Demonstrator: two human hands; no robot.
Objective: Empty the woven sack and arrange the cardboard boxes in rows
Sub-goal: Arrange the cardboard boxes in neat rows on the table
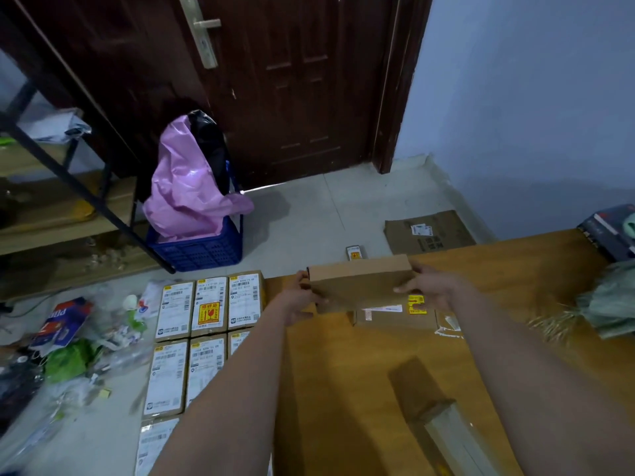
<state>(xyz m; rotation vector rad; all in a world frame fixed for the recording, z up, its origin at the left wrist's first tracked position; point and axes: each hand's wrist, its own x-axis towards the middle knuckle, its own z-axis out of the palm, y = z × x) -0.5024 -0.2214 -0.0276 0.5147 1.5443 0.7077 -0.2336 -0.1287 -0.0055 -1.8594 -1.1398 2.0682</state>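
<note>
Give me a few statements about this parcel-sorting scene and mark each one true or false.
1. Both hands hold one cardboard box, the left hand and the right hand at opposite ends. True.
2. The labelled boxes on the floor lie side by side in rows. True.
3. The blue crate holds a green bag. False: a pink plastic bag sticks out of it.
4. The door stands wide open. False: it is closed.
5. The woven sack lies at the left. False: it is at the right edge.
</note>
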